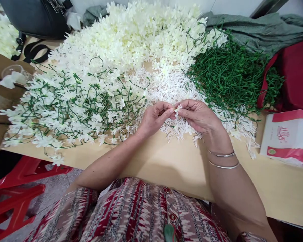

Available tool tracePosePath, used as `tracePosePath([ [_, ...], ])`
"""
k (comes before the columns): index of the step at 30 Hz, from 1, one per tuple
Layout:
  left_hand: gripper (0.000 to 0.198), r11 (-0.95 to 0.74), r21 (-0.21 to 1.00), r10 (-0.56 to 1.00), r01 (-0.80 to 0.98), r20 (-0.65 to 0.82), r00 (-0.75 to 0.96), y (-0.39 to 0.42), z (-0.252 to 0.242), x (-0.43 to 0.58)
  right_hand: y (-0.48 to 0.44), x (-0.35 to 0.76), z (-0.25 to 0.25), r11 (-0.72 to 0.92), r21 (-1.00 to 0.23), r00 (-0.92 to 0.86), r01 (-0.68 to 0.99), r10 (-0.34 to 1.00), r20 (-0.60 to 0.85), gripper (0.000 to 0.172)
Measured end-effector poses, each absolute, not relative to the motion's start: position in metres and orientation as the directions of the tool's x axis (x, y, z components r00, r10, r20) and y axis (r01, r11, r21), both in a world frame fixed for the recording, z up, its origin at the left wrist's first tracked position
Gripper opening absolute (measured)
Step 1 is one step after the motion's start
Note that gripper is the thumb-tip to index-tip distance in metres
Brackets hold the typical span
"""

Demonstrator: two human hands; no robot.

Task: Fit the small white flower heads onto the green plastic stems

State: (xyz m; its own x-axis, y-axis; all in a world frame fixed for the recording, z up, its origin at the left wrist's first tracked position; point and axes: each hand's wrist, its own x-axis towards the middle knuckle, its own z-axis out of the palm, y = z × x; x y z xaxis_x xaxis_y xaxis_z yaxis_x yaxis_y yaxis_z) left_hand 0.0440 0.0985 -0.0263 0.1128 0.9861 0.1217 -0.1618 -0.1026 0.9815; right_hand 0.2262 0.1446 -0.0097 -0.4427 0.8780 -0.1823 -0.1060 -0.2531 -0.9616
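We pinch a small white blossom (pixel 178 108) between left hand (pixel 155 118) and right hand (pixel 199 116), fingertips closed on it; best grip lightly, holding it straight.

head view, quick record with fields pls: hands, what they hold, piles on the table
hands: left hand and right hand pinch one small flower between fingertips, above the table
left: flowered stems
back: loose flowers
centre: spiky bits, white
right: green stems, box, red bag
right wrist: two bangles
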Motion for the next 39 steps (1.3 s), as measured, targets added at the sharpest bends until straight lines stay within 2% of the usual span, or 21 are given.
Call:
tracePosePath([
  [3,0.043,-0.077,0.988,0.989,-0.136,0.093,0.115,0.098,-0.027,0.043,0.146,0.227,-0.009,-0.246,-0.968,-0.441,-0.054,0.875,-0.198,0.034],
  [8,0.046,-0.024,0.979,0.988,-0.203,0.054,0.142,0.1,-0.026,0.043,0.147,0.224,-0.008,-0.245,-0.969,-0.436,-0.041,0.877,-0.204,0.041],
  [20,0.042,-0.041,0.982,0.985,-0.187,0.071,0.156,0.1,-0.026,0.042,0.148,0.222,-0.007,-0.227,-0.973,-0.427,-0.051,0.885,-0.184,0.036],
  [27,0.041,-0.113,0.971,0.983,-0.212,0.141,0.119,0.099,-0.011,0.044,0.148,0.224,-0.008,-0.32,-0.927,-0.423,-0.198,0.881,-0.214,0.043],
  [32,0.038,-0.142,0.96,0.985,-0.241,0.162,0.065,0.097,0.0,0.041,0.149,0.223,-0.011,-0.319,-0.924,-0.413,-0.213,0.886,-0.211,0.041],
  [36,0.03,-0.278,0.956,0.961,-0.099,0.276,-0.028,0.092,0.014,0.039,0.147,0.221,-0.011,-0.331,-0.915,-0.416,-0.231,0.884,-0.215,0.038],
  [38,0.027,-0.416,0.903,0.874,0.104,0.429,-0.228,0.089,0.025,0.033,0.146,0.221,-0.011,-0.335,-0.908,-0.411,-0.251,0.886,-0.213,0.037],
  [39,0.026,-0.464,0.851,0.781,0.243,0.523,-0.341,0.088,0.031,0.028,0.145,0.221,-0.011,-0.334,-0.907,-0.411,-0.258,0.887,-0.21,0.036],
])
